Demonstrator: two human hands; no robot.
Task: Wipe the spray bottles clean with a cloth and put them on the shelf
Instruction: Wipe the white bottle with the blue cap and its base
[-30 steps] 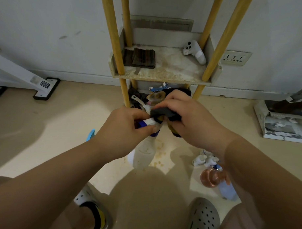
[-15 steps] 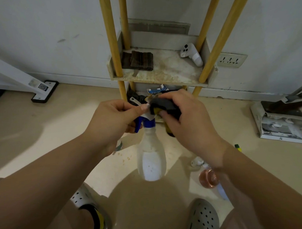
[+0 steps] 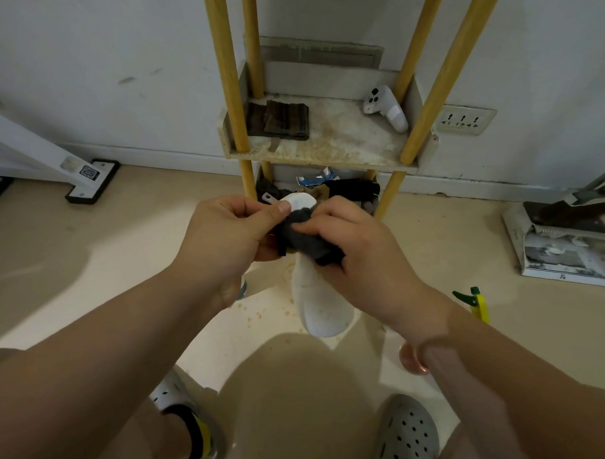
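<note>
My left hand (image 3: pixel 226 235) grips the head of a white spray bottle (image 3: pixel 319 304), which hangs in front of me with its base pointing down and toward me. My right hand (image 3: pixel 360 258) holds a dark grey cloth (image 3: pixel 303 236) wrapped round the bottle's neck. The bottle's blue collar is almost hidden under the cloth. The stained shelf (image 3: pixel 326 153) with yellow posts stands just beyond my hands. On the floor to the right lie a pinkish bottle (image 3: pixel 412 359), partly behind my right arm, and a yellow bottle with a green trigger (image 3: pixel 476 300).
A folded brown cloth (image 3: pixel 280 120) and a white controller (image 3: pixel 387 108) lie on the shelf. Dark clutter (image 3: pixel 351 188) fills the level under it. A white stand foot (image 3: pixel 90 178) sits at the left, a box (image 3: pixel 566 247) at the right, a wall socket (image 3: pixel 462 119) behind.
The bottle has tilted so its base swings toward me and to the right. My right hand has slid the cloth down from the trigger head onto the neck.
</note>
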